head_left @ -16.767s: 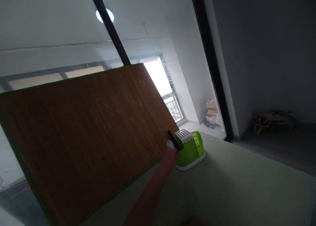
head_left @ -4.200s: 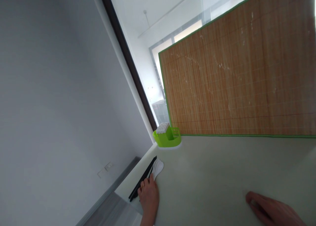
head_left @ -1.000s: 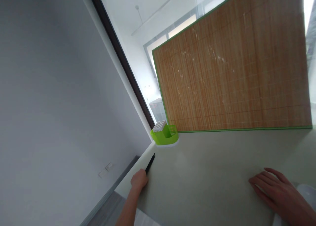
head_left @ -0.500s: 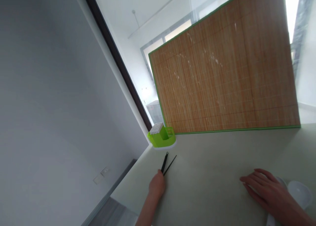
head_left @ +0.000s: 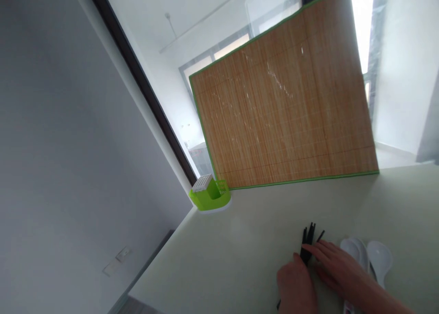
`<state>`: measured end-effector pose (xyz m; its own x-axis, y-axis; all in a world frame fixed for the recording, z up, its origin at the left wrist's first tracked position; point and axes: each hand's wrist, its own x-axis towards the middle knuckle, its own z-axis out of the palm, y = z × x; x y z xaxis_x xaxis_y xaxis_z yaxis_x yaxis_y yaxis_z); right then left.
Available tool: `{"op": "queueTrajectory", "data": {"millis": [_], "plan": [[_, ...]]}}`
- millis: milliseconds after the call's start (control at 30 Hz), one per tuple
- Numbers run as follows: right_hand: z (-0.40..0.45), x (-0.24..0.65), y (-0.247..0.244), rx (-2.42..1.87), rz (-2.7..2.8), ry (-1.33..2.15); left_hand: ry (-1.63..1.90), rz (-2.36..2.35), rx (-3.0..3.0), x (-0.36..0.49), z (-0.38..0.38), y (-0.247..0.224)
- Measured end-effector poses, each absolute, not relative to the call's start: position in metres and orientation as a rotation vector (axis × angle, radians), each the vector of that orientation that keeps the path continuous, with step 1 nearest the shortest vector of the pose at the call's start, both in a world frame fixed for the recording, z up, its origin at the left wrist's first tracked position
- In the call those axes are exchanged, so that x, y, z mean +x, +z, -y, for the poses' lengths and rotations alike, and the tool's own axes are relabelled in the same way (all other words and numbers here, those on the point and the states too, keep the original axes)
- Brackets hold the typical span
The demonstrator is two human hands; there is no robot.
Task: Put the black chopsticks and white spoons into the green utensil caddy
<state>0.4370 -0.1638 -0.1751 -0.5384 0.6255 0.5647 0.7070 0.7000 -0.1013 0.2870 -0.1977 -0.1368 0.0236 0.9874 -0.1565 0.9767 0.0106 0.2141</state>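
Pale tabletop (head_left: pixel 247 245) here, its left edge slanting from the green utensil caddy (head_left: pixel 211 198) down to the lower left, its surface spreading wide through mid-frame. Lower right, the left hand (head_left: pixel 297 284) grips black chopsticks (head_left: pixel 304 255), ends pointing up-frame; the right hand (head_left: pixel 338 270) meets them, fingers touching, its grip unclear. White spoons (head_left: pixel 379 256) lie just right. Bamboo mat (head_left: pixel 284 103) behind, grey wall (head_left: pixel 68 145) at left.

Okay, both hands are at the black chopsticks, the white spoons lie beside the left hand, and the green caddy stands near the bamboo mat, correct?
Not quite: the white spoons lie beside the right hand, not the left hand, as the head view shows. Both hands are at the black chopsticks, and the green caddy stands near the bamboo mat.
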Motion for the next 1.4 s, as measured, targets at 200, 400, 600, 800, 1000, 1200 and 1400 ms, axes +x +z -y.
{"op": "queueTrajectory", "data": {"millis": [200,400,600,800,1000,1200,1400], "plan": [[0.166,0.43,-0.183,-1.011,2.312,-0.127,0.108,-2.045,1.956,0.307,0.211,-0.144],[0.167,0.426,-0.177,-1.035,2.357,-0.151,0.187,-1.937,1.892,0.307,0.218,-0.14],[0.166,0.43,-0.182,-1.048,2.357,-0.196,0.151,-1.857,1.849,0.296,0.223,-0.129],[0.163,0.437,-0.182,-1.07,2.371,-0.223,0.185,-1.791,1.913,0.282,0.227,-0.127],[0.156,0.447,-0.177,-1.067,2.349,-0.197,0.469,-1.941,2.25,0.206,0.181,-0.094],[0.158,0.448,-0.173,-1.03,2.316,-0.162,0.67,-2.492,2.313,0.095,0.087,-0.018],[0.16,0.455,-0.166,-1.026,2.185,-0.254,0.632,-2.876,1.939,0.018,0.016,0.019]]}}
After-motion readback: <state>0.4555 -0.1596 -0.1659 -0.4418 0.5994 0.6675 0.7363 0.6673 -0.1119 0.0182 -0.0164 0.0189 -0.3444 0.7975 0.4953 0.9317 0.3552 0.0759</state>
